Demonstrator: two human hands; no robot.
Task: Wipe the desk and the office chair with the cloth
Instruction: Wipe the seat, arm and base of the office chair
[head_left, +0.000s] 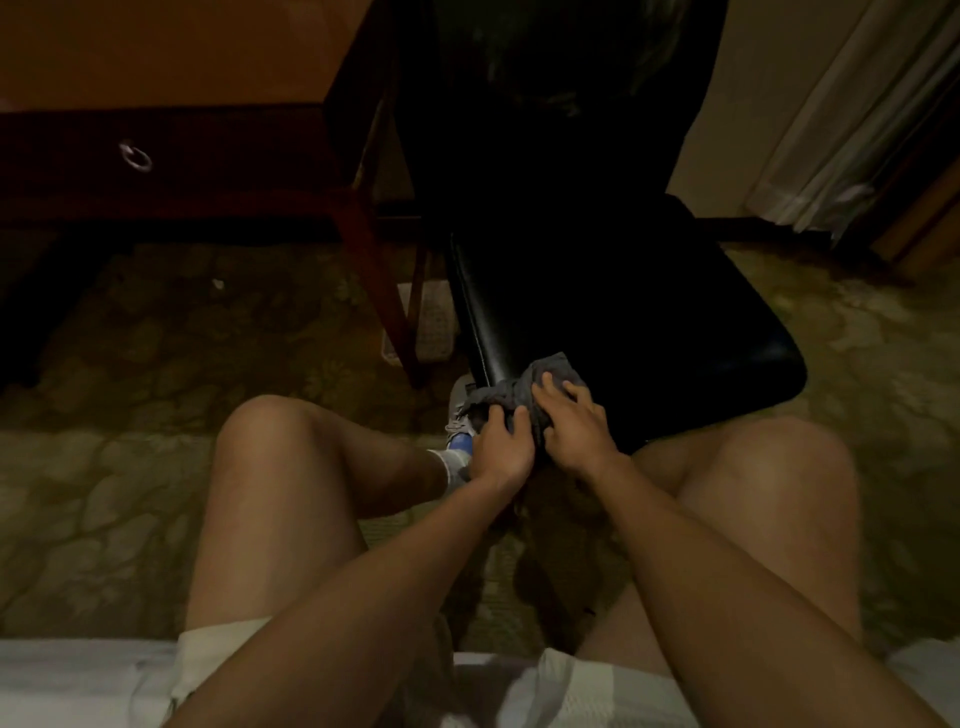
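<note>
Cloth (524, 387): grey and bunched, draping over the near-left corner of the chair seat (623, 312). It is lying under and just ahead of both hands. The bunch is running crosswise, from in front of the left knuckles to beneath the right fingertips.

Left hand (498, 441): fingers are curling round the part hanging over the seat's front edge, gripping it.

Right hand (571, 426): fingers are spreading nearly straight and pressing the cloth onto the seat top, not clasping it.

Key relation: nearly all of the seat is lying ahead and to the right of the right hand. The seat's left edge is running straight away from the left hand.

Judgement: the right hand is sitting nearer the open surface, so it is better placed to push the cloth forward while the left steadies the loose end.

Beyond: a shoe (460, 410) is showing just left of the left hand. The desk (156, 156) is standing well apart, ahead-left.
</note>
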